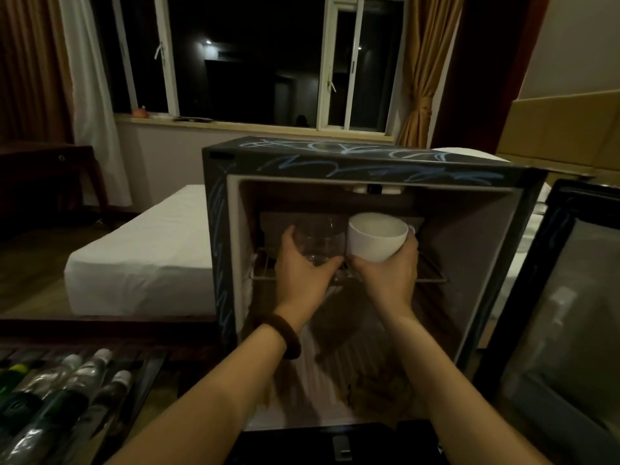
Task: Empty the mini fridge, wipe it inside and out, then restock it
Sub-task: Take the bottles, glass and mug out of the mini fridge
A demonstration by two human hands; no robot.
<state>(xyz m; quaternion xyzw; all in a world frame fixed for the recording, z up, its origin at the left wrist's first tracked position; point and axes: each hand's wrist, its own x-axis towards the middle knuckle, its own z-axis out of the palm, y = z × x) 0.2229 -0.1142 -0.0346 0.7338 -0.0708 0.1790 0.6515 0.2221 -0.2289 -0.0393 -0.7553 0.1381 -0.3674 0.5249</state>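
Inside one mini fridge, two hands: left grips one glass, right one white cup.

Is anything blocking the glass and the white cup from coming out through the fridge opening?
Nothing visible. The left hand grips the glass, the right hand grips the white cup, both over the wire shelf; the door stands open.
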